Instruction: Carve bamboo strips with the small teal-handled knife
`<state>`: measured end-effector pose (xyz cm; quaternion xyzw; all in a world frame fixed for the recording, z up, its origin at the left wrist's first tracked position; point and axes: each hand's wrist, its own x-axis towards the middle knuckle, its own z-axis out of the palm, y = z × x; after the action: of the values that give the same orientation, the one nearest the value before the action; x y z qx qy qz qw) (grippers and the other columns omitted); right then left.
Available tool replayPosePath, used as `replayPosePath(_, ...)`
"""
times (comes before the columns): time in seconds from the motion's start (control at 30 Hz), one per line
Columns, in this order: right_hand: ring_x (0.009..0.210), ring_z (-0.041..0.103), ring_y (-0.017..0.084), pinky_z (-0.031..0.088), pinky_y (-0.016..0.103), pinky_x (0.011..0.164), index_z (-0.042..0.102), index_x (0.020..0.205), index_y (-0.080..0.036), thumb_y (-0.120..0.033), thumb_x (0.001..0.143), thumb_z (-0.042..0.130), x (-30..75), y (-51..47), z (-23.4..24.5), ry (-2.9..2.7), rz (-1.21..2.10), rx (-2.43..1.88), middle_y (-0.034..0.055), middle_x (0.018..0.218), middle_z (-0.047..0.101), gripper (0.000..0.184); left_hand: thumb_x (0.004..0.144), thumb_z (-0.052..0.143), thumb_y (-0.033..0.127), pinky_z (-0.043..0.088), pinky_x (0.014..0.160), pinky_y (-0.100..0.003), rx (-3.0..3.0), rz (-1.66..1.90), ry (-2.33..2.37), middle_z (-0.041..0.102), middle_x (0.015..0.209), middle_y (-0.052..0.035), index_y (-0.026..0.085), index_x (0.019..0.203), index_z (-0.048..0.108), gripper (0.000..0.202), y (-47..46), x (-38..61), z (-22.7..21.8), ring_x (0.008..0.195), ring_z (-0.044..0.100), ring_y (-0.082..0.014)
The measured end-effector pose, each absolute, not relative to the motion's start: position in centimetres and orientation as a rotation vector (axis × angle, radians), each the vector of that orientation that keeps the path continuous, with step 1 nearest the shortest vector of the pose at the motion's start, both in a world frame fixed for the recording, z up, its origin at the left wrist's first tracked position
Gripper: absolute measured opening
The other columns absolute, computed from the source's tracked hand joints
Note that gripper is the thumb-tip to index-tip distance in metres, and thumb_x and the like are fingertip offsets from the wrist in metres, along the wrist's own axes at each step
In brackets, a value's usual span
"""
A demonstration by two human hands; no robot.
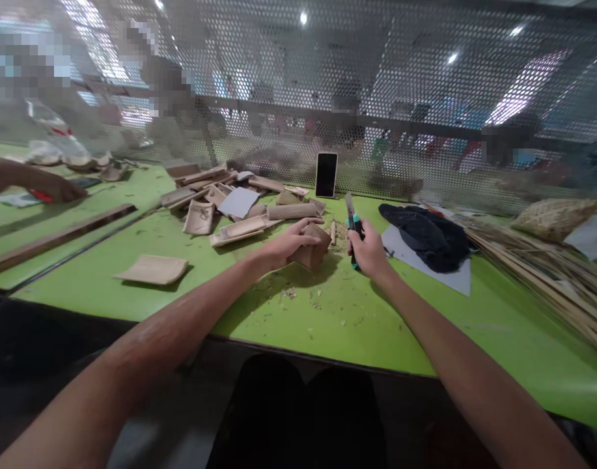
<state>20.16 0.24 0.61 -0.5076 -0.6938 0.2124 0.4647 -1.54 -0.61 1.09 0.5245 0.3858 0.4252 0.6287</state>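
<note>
Head view: brown, angular piece [314, 255] in curled left hand [293, 241], teal-trimmed knife [357, 227] in clenched right hand [370, 251]

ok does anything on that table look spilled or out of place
Loose pale chips are scattered on the green table near the brown piece in the left hand, like ungathered debris. To the right, crumpled dark fabric covers part of a white sheet, looking untidy.

One camera, worn on the person's head, looks forward and down over the counter [298, 332]. The forearms [176, 329] run in from the lower corners, nearest the lens; the left hand [294, 242] and right hand [370, 253] sit farther off, near mid-view, and a perforated screen [288, 62] spans the top.
</note>
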Motion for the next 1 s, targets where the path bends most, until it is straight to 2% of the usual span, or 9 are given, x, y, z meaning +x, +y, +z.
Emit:
replayPosePath(0.07, 0.055, 0.053, 0.019, 0.040, 0.033, 0.058, 0.049, 0.093, -0.026, -0.034, 0.085, 0.049, 20.3, 0.3, 0.6, -1.692, 0.530, -1.267, -0.0047, 0.059, 0.053, 0.011, 0.079, 0.078, 0.019, 0.058, 0.067, -0.033, 1.226, 0.968, 0.932, 0.070, 0.114, -0.0108, 0.025, 0.140, 0.057, 0.065, -0.3, -1.8, 1.3, 0.082, 0.070, -0.0216)
replayPosePath(0.13, 0.054, 0.054, 0.019, 0.040, 0.033, 0.058, 0.051, 0.095, -0.025, -0.036, 0.085, 0.050, 20.3, 0.4, 0.7, -1.695, 0.532, -1.276, -0.0041, 0.059, 0.055, 0.015, 0.082, 0.077, 0.022, 0.058, 0.072, -0.036, 1.282, 0.984, 1.012, 0.070, 0.113, -0.0131, 0.021, 0.141, 0.056, 0.063, 0.3, -2.2, 1.5, 0.087, 0.070, -0.0230)
replayPosePath(0.3, 0.056, 0.055, 0.019, 0.041, 0.032, 0.059, 0.053, 0.095, -0.024, -0.039, 0.083, 0.050, 20.4, 0.6, 0.6, -1.724, 0.522, -1.273, -0.0032, 0.060, 0.055, 0.020, 0.084, 0.077, 0.034, 0.053, 0.087, -0.038, 1.877, 0.939, 1.422, 0.069, 0.118, -0.0155, 0.014, 0.126, 0.061, 0.050, 1.7, -5.0, 1.8, 0.107, 0.065, -0.0275)
replayPosePath(0.43, 0.057, 0.055, 0.019, 0.040, 0.032, 0.058, 0.055, 0.094, -0.023, -0.041, 0.084, 0.050, 20.2, 0.4, 0.7, -1.758, 0.492, -1.254, -0.0025, 0.060, 0.056, 0.021, 0.083, 0.077, 0.042, 0.049, 0.082, -0.037, 2.164, 0.770, 1.639, 0.070, 0.105, -0.0129, 0.015, 0.118, 0.064, 0.046, 1.1, -7.1, 1.5, 0.098, 0.065, -0.0300)
replayPosePath(0.6, 0.055, 0.052, 0.018, 0.039, 0.031, 0.058, 0.057, 0.091, -0.022, -0.039, 0.085, 0.051, 20.0, -0.1, 1.0, -1.796, 0.481, -1.220, -0.0023, 0.058, 0.056, 0.019, 0.082, 0.075, 0.035, 0.048, 0.076, -0.031, 2.207, 1.026, 1.429, 0.069, 0.103, -0.0107, 0.020, 0.098, 0.072, 0.022, -1.1, -9.3, 1.4, 0.088, 0.063, -0.0249)
replayPosePath(0.67, 0.054, 0.051, 0.018, 0.038, 0.031, 0.057, 0.057, 0.090, -0.022, -0.039, 0.086, 0.050, 19.9, -0.3, 1.0, -1.806, 0.489, -1.208, -0.0023, 0.058, 0.056, 0.018, 0.080, 0.076, 0.031, 0.049, 0.077, -0.031, 2.169, 1.088, 1.361, 0.071, 0.102, -0.0100, 0.021, 0.094, 0.074, 0.017, -2.3, -10.8, 1.7, 0.084, 0.063, -0.0226)
replayPosePath(0.77, 0.053, 0.050, 0.017, 0.038, 0.031, 0.056, 0.058, 0.089, -0.023, -0.038, 0.086, 0.052, 19.8, -0.4, 1.1, -1.809, 0.494, -1.172, -0.0025, 0.057, 0.056, 0.017, 0.084, 0.072, 0.029, 0.051, 0.082, -0.031, 2.118, 1.065, 1.320, 0.074, 0.093, -0.0088, 0.021, 0.089, 0.076, 0.011, -4.8, -14.4, 2.7, 0.085, 0.066, -0.0213)
replayPosePath(0.9, 0.053, 0.049, 0.017, 0.038, 0.031, 0.056, 0.060, 0.088, -0.022, -0.040, 0.086, 0.053, 19.7, -0.4, 1.0, -1.821, 0.494, -1.180, -0.0019, 0.058, 0.056, 0.019, 0.080, 0.079, 0.028, 0.052, 0.083, -0.028, 2.039, 0.949, 1.537, 0.077, 0.096, -0.0063, 0.023, 0.095, 0.079, 0.016, -9.0, -21.0, 3.9, 0.089, 0.068, -0.0204)
replayPosePath(1.0, 0.055, 0.051, 0.019, 0.040, 0.032, 0.057, 0.063, 0.092, -0.021, -0.040, 0.085, 0.053, 19.7, -0.3, 0.8, -1.821, 0.489, -1.197, -0.0008, 0.060, 0.057, 0.022, 0.072, 0.088, 0.027, 0.048, 0.087, -0.025, 2.058, 0.716, 1.679, 0.076, 0.115, -0.0027, 0.026, 0.107, 0.079, 0.036, -11.1, -25.1, 3.9, 0.107, 0.065, -0.0218)
